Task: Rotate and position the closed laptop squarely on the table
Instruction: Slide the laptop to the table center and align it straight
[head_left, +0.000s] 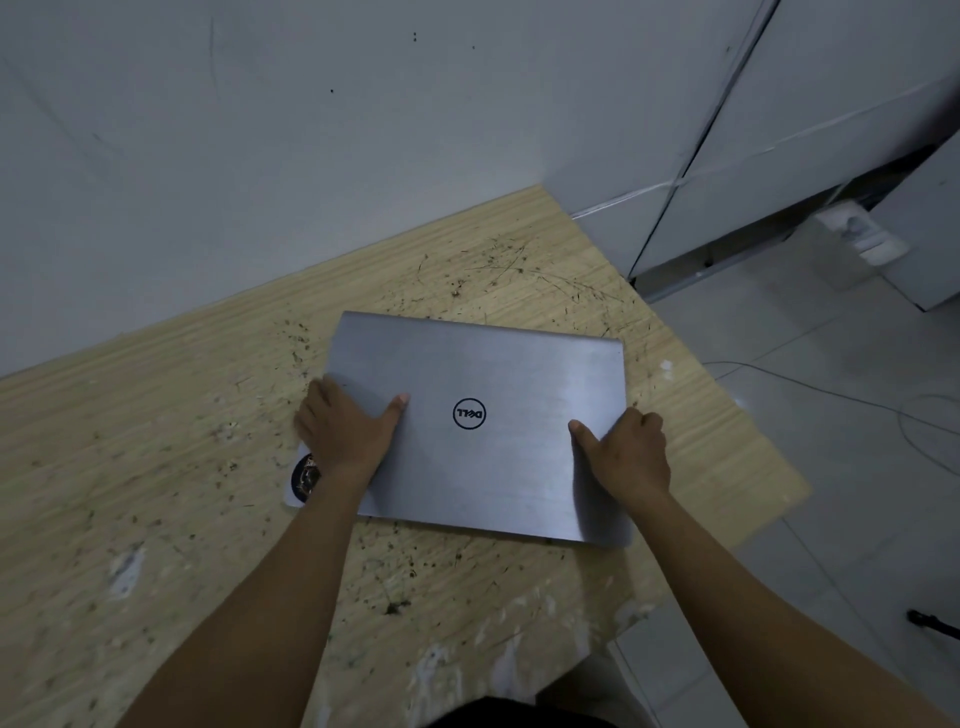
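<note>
A closed silver laptop (498, 374) with a round black logo lies flat on the wooden table (156, 467), its long edges slightly skewed to the table's edges. My left hand (343, 431) grips the laptop's left edge, thumb on the lid. My right hand (628, 452) holds the right edge, thumb on the lid and fingers curled around the side. A round dark sticker (305, 475) shows at the laptop's near left corner, partly hidden by my left wrist.
The table is scratched and stained and butts against a grey wall (260, 156) at the back. Its right edge drops to a tiled floor (831, 415) with thin cables (831, 387). A white block (857, 239) lies on the floor by white panels.
</note>
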